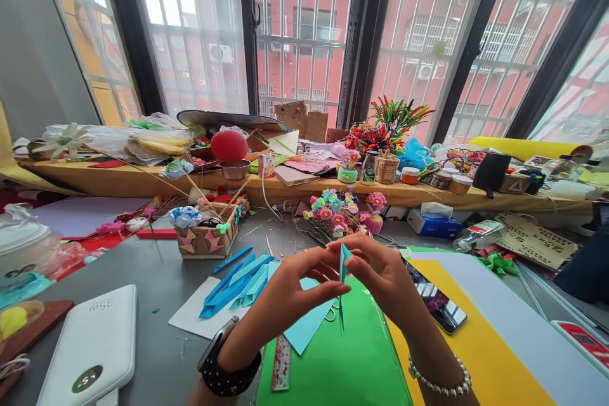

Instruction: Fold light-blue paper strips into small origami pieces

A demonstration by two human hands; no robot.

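Observation:
A narrow folded piece of light blue paper (pixel 343 264) stands upright between my two hands, above a green sheet (pixel 333 368). My left hand (pixel 302 282) pinches its left side with thumb and fingers. From the other side, the thumb and fingertips of my right hand (pixel 380 269) press on it near the top. Under my hands lies a flat light blue sheet (pixel 309 320), with scissors handles (pixel 333 312) partly showing beside it. Left of my left hand, several folded blue paper strips (pixel 233 285) rest on a white sheet (pixel 190 317).
A white power bank (pixel 90 342) lies at the left, and a small patterned ruler (pixel 281 365) near the front. To the right, a phone (pixel 440 301) rests on yellow paper (pixel 476 355). Behind stand a cardboard box (pixel 204 244) and crocheted flowers (pixel 333 209). A cluttered ledge (pixel 295 193) runs below the windows.

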